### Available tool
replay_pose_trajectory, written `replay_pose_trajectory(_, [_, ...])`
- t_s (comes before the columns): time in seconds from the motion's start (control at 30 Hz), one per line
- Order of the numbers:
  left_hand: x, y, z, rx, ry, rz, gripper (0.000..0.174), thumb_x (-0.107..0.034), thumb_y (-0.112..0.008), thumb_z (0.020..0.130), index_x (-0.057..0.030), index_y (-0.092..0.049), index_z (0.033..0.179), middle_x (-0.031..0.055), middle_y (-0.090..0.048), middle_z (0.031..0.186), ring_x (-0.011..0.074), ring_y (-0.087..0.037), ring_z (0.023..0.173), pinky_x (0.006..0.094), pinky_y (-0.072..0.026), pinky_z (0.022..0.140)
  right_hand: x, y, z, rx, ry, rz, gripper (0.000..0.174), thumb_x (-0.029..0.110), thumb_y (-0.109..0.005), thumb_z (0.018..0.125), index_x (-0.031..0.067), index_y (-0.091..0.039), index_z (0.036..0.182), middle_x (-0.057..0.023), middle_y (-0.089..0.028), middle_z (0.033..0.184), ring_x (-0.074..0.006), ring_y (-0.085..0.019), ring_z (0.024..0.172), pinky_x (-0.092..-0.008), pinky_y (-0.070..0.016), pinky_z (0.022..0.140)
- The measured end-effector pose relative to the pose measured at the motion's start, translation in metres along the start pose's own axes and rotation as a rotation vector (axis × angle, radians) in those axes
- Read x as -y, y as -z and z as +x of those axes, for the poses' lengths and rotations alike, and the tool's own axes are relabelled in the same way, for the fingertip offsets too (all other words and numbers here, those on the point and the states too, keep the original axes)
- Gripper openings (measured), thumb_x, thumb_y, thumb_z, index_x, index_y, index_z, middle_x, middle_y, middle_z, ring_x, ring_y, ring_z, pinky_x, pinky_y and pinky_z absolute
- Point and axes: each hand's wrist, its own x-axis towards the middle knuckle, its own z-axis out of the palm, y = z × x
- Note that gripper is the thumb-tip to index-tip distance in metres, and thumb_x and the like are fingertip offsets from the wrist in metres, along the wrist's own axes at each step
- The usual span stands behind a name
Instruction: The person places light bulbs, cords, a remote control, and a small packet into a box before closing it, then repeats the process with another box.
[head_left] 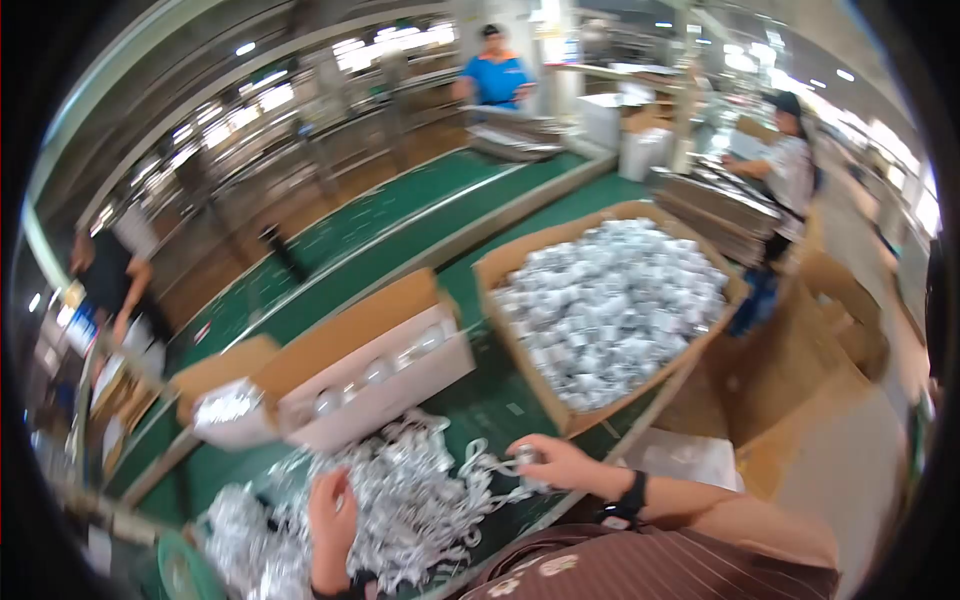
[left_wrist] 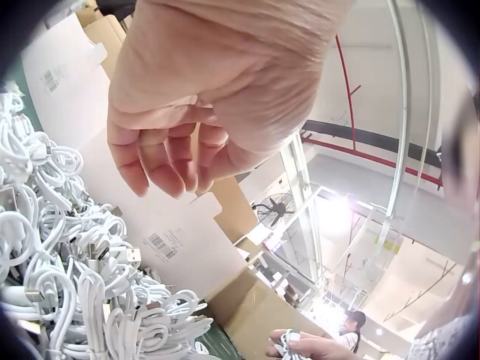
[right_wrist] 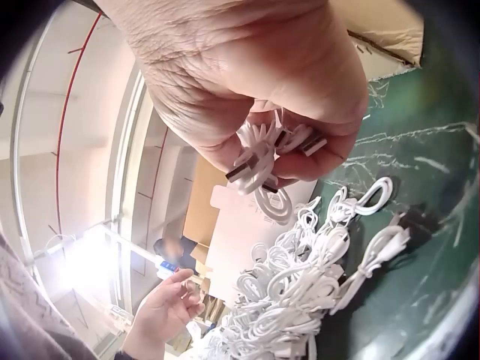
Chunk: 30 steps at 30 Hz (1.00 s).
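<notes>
You won't find a word or number here that can be read. In your left wrist view, the white box (left_wrist: 187, 259) just right of the cables (left_wrist: 67, 300) carries a barcode label (left_wrist: 160, 245) on its near flap. A second barcode label (left_wrist: 51, 78) sits on the far flap. The print on both is too small to make out.

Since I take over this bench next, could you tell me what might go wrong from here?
The right hand pinches a coiled USB cable only at the fingertips; it might slip or uncoil. The pile of white cables looks tangled, so the left hand, hovering above it, may drag several out together.
</notes>
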Motion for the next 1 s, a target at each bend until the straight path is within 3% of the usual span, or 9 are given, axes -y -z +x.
replay_pose_trajectory(0.07, [-0.033, 0.011, 0.021, -0.053, -0.105, 0.073, 0.034, 0.004, -0.060, 0.076, -0.0010, -0.062, 0.109, 0.0141, -0.060, 0.094, 0.0293, -0.059, 0.088, 0.0357, -0.0476, 0.079, -0.004, 0.013, -0.003, -0.015, 0.037, -0.127, 0.035, 0.017, -0.068, 0.086, 0.0114, -0.058, 0.119, 0.0030, -0.055, 0.076, -0.0043, -0.046, 0.056, -0.0224, -0.0382, 0.047])
replay_pose_trajectory(0.23, [-0.026, 0.011, 0.091, -0.216, -0.300, 0.408, 0.045, -0.010, -0.067, 0.074, -0.0019, -0.058, 0.118, 0.0173, -0.061, 0.110, 0.0371, -0.052, 0.110, 0.0464, -0.0409, 0.096, 0.060, 0.007, 0.009, 0.040, 0.213, -0.216, 0.034, 0.013, -0.071, 0.083, 0.0076, -0.061, 0.116, -0.0005, -0.060, 0.086, -0.0064, -0.052, 0.072, -0.0244, -0.0455, 0.066])
replay_pose_trajectory(0.27, [-0.016, 0.007, 0.101, -0.212, -0.296, 0.417, 0.045, -0.010, -0.067, 0.074, -0.0019, -0.058, 0.118, 0.0173, -0.061, 0.110, 0.0371, -0.052, 0.110, 0.0464, -0.0409, 0.096, 0.086, 0.002, 0.012, 0.048, 0.183, -0.309, 0.036, 0.013, -0.071, 0.083, 0.0081, -0.061, 0.117, -0.0044, -0.063, 0.092, -0.0087, -0.055, 0.076, -0.0261, -0.0474, 0.071])
replay_pose_trajectory(0.37, [0.007, -0.006, 0.113, -0.025, -0.143, 0.430, 0.039, -0.013, -0.069, 0.074, -0.0053, -0.063, 0.111, 0.0147, -0.063, 0.106, 0.0357, -0.054, 0.105, 0.0466, -0.0419, 0.093, 0.147, -0.019, 0.041, 0.030, 0.558, -0.583, 0.038, 0.015, -0.071, 0.080, 0.0121, -0.061, 0.117, -0.0096, -0.063, 0.093, -0.0267, -0.062, 0.081, -0.0345, -0.0497, 0.071])
replay_pose_trajectory(0.43, [0.017, -0.018, 0.109, 0.065, -0.182, 0.434, 0.028, -0.014, -0.070, 0.074, -0.0084, -0.067, 0.101, 0.0103, -0.064, 0.098, 0.0330, -0.056, 0.099, 0.0454, -0.0431, 0.087, 0.177, -0.041, 0.075, -0.045, 0.809, -0.706, 0.038, 0.014, -0.068, 0.080, 0.0150, -0.061, 0.117, -0.0104, -0.062, 0.091, -0.0326, -0.062, 0.083, -0.0387, -0.0502, 0.071])
replay_pose_trajectory(0.5, [0.025, -0.027, 0.103, -0.047, -0.208, 0.395, 0.019, -0.013, -0.069, 0.074, -0.0100, -0.067, 0.093, 0.0068, -0.063, 0.091, 0.0308, -0.056, 0.094, 0.0451, -0.0431, 0.084, 0.206, -0.068, 0.113, -0.032, 0.856, -0.844, 0.042, 0.014, -0.068, 0.079, 0.0177, -0.060, 0.121, -0.0103, -0.062, 0.092, -0.0305, -0.063, 0.083, -0.0382, -0.0508, 0.072])
replay_pose_trajectory(0.7, [0.019, -0.008, 0.091, -0.238, -0.238, 0.345, 0.019, -0.006, -0.066, 0.075, -0.0065, -0.065, 0.094, 0.0116, -0.061, 0.096, 0.0312, -0.056, 0.094, 0.0428, -0.0440, 0.085, 0.199, -0.139, 0.231, 0.235, 0.903, -1.163, 0.049, 0.008, -0.064, 0.077, 0.0201, -0.058, 0.124, -0.0090, -0.062, 0.093, -0.0297, -0.061, 0.092, -0.0412, -0.0505, 0.080])
replay_pose_trajectory(0.9, [0.021, 0.012, 0.084, -0.227, -0.127, 0.258, 0.028, -0.005, -0.067, 0.073, -0.0032, -0.062, 0.101, 0.0124, -0.060, 0.104, 0.0343, -0.055, 0.101, 0.0430, -0.0450, 0.089, 0.186, -0.105, 0.248, 0.213, 0.707, -1.068, 0.048, 0.002, -0.053, 0.080, 0.0186, -0.060, 0.125, -0.0102, -0.065, 0.096, -0.0303, -0.061, 0.097, -0.0428, -0.0489, 0.084])
replay_pose_trajectory(1.0, [0.013, 0.010, 0.091, -0.263, -0.243, 0.320, 0.034, -0.008, -0.069, 0.072, -0.0037, -0.063, 0.105, 0.0105, -0.060, 0.106, 0.0320, -0.055, 0.101, 0.0426, -0.0452, 0.088, 0.181, -0.088, 0.240, 0.192, 0.683, -1.191, 0.048, 0.001, -0.054, 0.078, 0.0144, -0.060, 0.124, -0.0099, -0.065, 0.095, -0.0304, -0.060, 0.097, -0.0426, -0.0472, 0.086])
